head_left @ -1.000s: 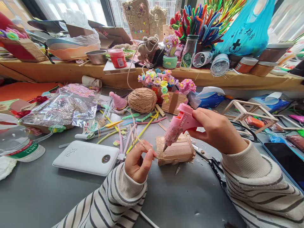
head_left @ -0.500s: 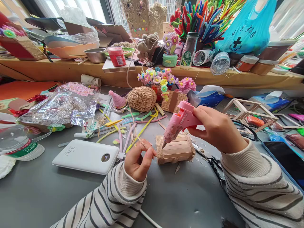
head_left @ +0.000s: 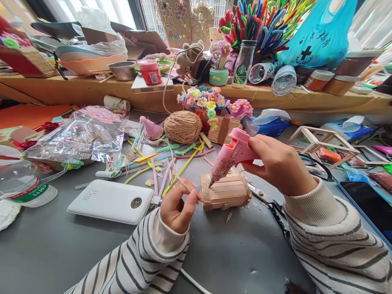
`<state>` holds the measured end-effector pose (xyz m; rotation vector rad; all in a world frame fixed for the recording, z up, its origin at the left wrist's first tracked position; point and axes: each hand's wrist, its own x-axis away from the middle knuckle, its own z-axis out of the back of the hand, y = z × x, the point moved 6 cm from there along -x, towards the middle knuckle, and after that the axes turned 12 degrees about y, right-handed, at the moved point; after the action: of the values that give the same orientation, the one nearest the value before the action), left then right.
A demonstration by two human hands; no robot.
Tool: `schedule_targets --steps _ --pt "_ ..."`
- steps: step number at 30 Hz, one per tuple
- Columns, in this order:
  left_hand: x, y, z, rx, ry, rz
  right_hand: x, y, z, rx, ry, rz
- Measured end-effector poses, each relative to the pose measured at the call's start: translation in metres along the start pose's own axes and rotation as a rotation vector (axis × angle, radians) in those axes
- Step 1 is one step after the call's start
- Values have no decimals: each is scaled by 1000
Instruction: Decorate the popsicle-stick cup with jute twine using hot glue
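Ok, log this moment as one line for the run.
left hand: pinching string | right hand: holding glue gun, nozzle close to string-wrapped end of barrel | barrel: on its side, on table

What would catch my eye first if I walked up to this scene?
Probably the pink glue gun in the person's right grip, pointing down at the left end of a twine-trimmed cylinder of wooden slats on the grey table. Just left of it, the left grip pinches a strand of twine. On the ledge behind, multicoloured pipe cleaners fan out beside a turquoise plastic bag.
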<state>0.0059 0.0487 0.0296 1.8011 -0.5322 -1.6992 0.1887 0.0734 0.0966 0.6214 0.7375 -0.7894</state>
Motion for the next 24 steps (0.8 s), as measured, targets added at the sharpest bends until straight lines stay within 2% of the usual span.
schedule_targets --steps 24 --pt "0 -1 -1 32 9 -12 0 0 1 53 48 22"
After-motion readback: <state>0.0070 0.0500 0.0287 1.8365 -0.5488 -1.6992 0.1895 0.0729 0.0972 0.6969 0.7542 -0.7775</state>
